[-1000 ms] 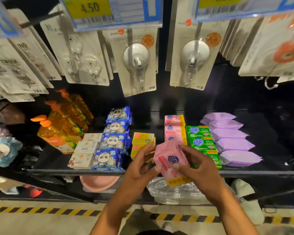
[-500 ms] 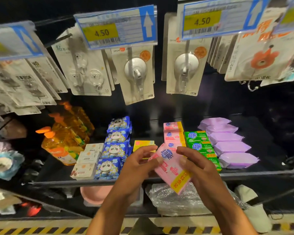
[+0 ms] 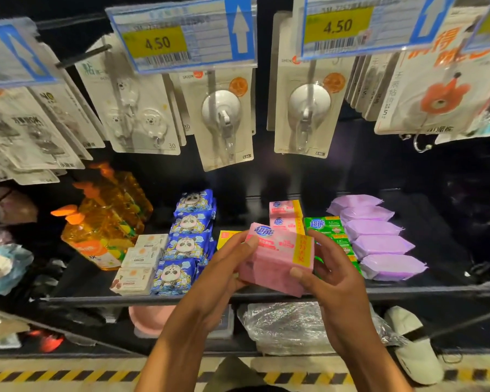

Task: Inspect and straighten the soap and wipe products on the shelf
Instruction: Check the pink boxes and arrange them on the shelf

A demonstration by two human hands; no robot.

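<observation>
A pink soap pack [image 3: 277, 256] with a yellow band is held in front of the black shelf [image 3: 408, 290]. My left hand [image 3: 224, 267] grips its left end and my right hand [image 3: 328, 273] grips its right end. Behind it on the shelf stand more pink soap packs [image 3: 285, 213], green soap packs [image 3: 324, 226], a row of purple wipe packs [image 3: 379, 244], blue panda wipe packs [image 3: 190, 236], white soap boxes [image 3: 142, 261] and a yellow box [image 3: 227, 236], partly hidden by my left hand.
Orange detergent bottles [image 3: 102, 222] stand at the shelf's left. Carded hooks [image 3: 221, 120] and price tags [image 3: 181, 38] hang above. Below the shelf lie a pink basin [image 3: 150, 318], a plastic-wrapped bundle [image 3: 289, 326] and a white slipper [image 3: 413, 343].
The pink soap pack has been turned in both hands from upright to lying nearly flat with its printed face up. The view shifted down slightly, showing more price tags.
</observation>
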